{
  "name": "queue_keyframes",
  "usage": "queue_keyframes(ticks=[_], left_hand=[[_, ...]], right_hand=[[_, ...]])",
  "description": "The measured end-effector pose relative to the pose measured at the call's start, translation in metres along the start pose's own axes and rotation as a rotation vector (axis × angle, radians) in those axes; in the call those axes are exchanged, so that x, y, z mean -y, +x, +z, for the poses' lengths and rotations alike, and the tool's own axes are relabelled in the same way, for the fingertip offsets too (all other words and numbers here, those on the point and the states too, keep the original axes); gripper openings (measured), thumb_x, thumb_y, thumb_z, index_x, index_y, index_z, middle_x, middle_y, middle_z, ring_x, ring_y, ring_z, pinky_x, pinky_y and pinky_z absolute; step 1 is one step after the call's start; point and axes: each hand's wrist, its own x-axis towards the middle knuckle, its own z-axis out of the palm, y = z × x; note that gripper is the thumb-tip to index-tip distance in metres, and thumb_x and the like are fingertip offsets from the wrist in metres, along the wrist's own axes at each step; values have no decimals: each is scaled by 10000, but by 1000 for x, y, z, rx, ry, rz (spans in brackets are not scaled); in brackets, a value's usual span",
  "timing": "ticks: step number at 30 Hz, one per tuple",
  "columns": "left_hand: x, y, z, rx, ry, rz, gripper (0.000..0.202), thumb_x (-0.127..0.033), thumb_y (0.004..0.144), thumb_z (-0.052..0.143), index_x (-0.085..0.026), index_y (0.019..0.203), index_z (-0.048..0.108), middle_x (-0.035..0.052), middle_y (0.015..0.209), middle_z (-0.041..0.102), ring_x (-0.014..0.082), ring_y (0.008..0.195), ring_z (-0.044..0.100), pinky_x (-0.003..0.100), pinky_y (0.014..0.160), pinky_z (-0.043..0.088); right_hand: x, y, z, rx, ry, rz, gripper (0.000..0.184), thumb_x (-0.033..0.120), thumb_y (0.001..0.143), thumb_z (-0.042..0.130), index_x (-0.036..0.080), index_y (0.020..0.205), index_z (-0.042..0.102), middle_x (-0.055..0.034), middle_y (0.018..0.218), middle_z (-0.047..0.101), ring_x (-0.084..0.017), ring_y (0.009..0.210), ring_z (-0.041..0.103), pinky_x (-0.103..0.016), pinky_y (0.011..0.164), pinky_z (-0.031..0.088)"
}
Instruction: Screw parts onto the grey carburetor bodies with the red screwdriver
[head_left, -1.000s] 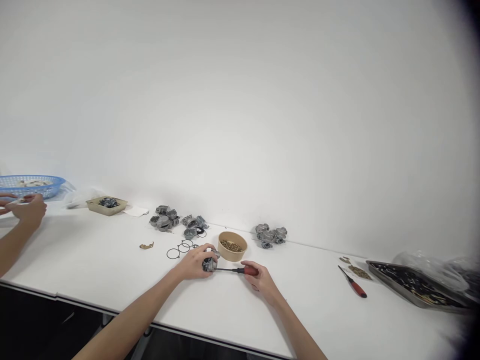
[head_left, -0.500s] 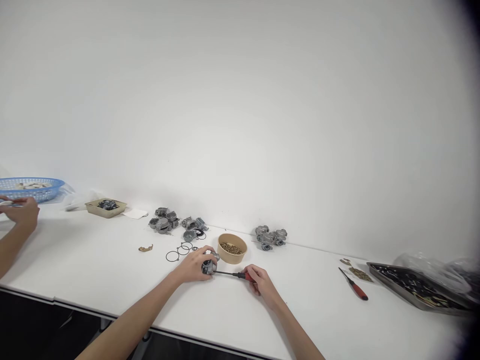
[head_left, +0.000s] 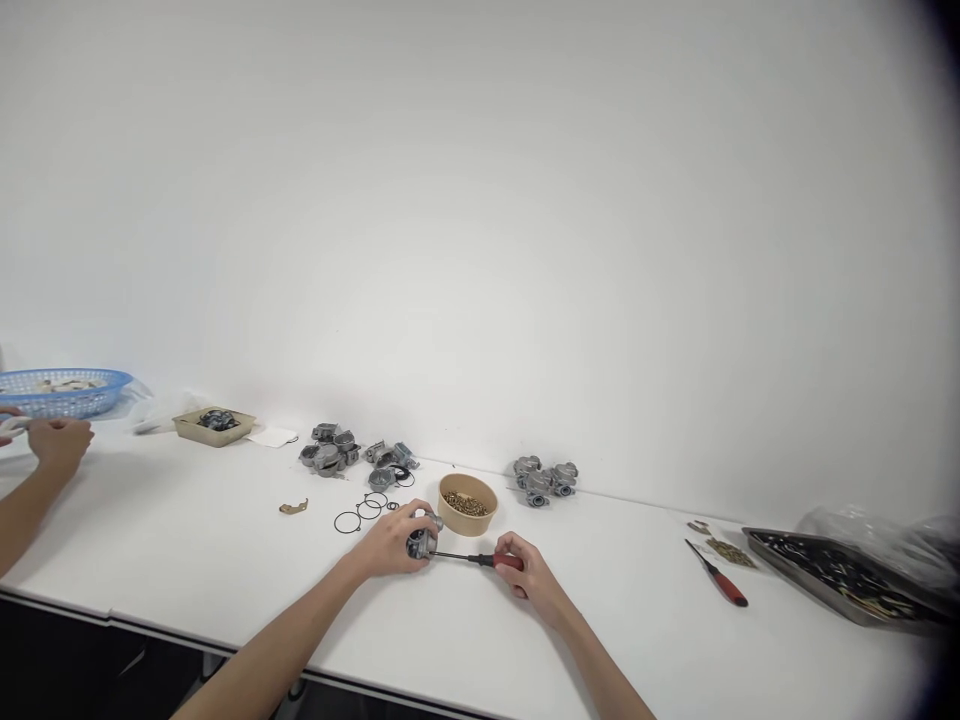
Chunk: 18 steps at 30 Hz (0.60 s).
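My left hand [head_left: 396, 540] is closed around a grey metal carburetor body [head_left: 421, 541], held on its side just above the white table. In my right hand [head_left: 531, 577] is a screwdriver [head_left: 506, 564] with a red and black handle. Its thin shaft points left, and the tip meets the right side of the carburetor body; the exact contact spot is too small to make out. Right behind the hands stands a round cardboard bowl [head_left: 488, 508] of small brass screws [head_left: 463, 502]. Black rubber rings [head_left: 347, 522] lie left of the bowl, beyond my left hand.
Grey metal bodies are grouped at the back left [head_left: 328, 456] and back right [head_left: 541, 482]. A second screwdriver [head_left: 726, 586], a pile of brass parts [head_left: 731, 553] and a metal tray [head_left: 806, 590] lie right. A co-worker's hand [head_left: 60, 445] works near a blue basket [head_left: 105, 392].
My right-hand fingers have shifted on the screwdriver handle, showing more of the red. The carburetor body stays in my left hand. The whole view has moved slightly. The co-worker's hands have moved at far left.
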Motion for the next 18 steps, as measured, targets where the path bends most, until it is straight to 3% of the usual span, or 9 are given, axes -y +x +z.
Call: queue_keyframes(ticks=[4,9,13,18], left_hand=[[-1,0,-2,15,-29,-14,331,-225,712,714,-287,1031,645,18,1271,541,193,979,635,275,844,500],[-1,0,-1,24,-13,-10,358,-198,704,704,-290,1043,633,12,1280,535,183,954,634,268,816,493],[1,-1,0,21,-12,-14,348,-217,713,701,-285,1046,628,23,1277,537,191,952,630,282,839,492],[2,-1,0,22,-26,-10,345,-218,711,700,-284,1041,627,25,1275,539,196,955,626,284,836,491]], right_hand=[[1,1,2,-28,-15,22,419,603,878,566,199,806,482,46,649,474,-56,461,281,-206,415,135],[3,0,2,9,4,3,428,527,754,749,227,895,477,96,618,382,-50,476,240,-189,435,167],[6,-1,4,-55,8,58,436,635,856,568,213,828,460,50,695,468,-52,475,303,-190,418,117],[6,-1,2,0,8,21,434,530,748,741,230,904,469,80,683,441,-40,481,256,-177,433,144]])
